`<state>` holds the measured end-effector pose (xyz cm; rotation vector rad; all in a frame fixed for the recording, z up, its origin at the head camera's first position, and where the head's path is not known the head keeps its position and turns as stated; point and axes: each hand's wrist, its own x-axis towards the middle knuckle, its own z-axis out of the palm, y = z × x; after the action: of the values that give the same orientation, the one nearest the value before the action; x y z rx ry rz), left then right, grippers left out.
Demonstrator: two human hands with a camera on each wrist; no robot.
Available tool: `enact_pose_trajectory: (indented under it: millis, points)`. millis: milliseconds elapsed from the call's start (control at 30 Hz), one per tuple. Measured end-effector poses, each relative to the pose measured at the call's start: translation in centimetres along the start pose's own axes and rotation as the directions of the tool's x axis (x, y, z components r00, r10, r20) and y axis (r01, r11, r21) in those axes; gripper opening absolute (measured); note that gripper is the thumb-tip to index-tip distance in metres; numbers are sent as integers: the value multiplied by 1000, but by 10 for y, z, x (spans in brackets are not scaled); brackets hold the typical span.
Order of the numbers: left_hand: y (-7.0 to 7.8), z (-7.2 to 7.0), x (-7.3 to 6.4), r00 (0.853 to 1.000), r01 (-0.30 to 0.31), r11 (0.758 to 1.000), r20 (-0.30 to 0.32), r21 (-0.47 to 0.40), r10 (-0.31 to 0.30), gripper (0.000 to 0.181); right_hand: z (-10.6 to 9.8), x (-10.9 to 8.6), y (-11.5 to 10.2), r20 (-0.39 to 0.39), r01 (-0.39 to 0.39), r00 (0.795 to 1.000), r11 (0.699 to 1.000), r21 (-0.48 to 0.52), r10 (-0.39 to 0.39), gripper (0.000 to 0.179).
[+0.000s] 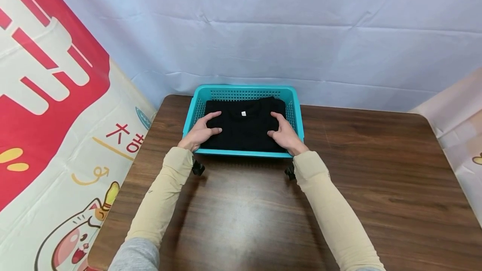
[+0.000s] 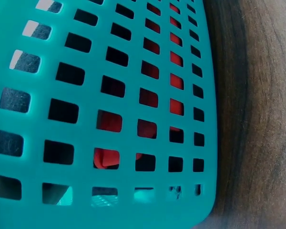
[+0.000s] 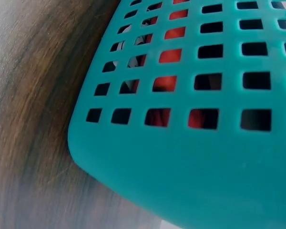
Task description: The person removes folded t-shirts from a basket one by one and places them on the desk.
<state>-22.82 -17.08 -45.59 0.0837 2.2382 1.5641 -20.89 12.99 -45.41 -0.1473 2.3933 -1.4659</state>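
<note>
A folded black shirt (image 1: 244, 131) with a small white neck label (image 1: 243, 113) lies on top inside a turquoise plastic basket (image 1: 241, 152). My left hand (image 1: 203, 131) reaches over the front left corner, its thumb and index finger spread against the shirt's left part. Across from it, my right hand (image 1: 284, 132) touches the shirt's right part, thumb and index finger likewise apart. The other fingers are hidden in the head view. Neither hand shows in the wrist views, where the basket's perforated wall (image 2: 90, 129) fills much of the picture. Red cloth (image 3: 170, 56) shows through its holes.
The basket stands at the back of a brown wooden table (image 1: 376, 179), close to a pale hanging curtain (image 1: 263, 45). A printed red and white cloth (image 1: 90, 129) hangs along the left side. Dark wrist-worn devices (image 1: 197, 168) sit under both wrists.
</note>
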Motion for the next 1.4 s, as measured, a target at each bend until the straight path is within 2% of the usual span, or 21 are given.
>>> enact_pose_trajectory:
  millis: [267,667,900,933,1167,1400]
  points:
    - [3,1,2,999,-35,999,-1,28,35,64,-4,-4,-2,-28,-15,999,999,43,16,68]
    - [5,2,4,992,-124,990,-6,64,125,62,-6,-10,-4,-79,-22,996,995,102,30,68]
    - [26,8,-15,992,-121,988,-12,98,123,59,-5,-9,-1,-92,10,996,995,97,-1,68]
    - [26,9,-15,992,-121,989,-15,90,123,59,-5,-9,0,-94,16,996,995,98,-7,68]
    - [-3,5,3,989,-129,992,-69,-5,128,55,-4,-10,1,-101,134,987,989,67,-127,63]
    - [11,1,3,981,-189,982,-41,13,189,58,-11,-8,-7,-74,153,987,982,115,-145,64]
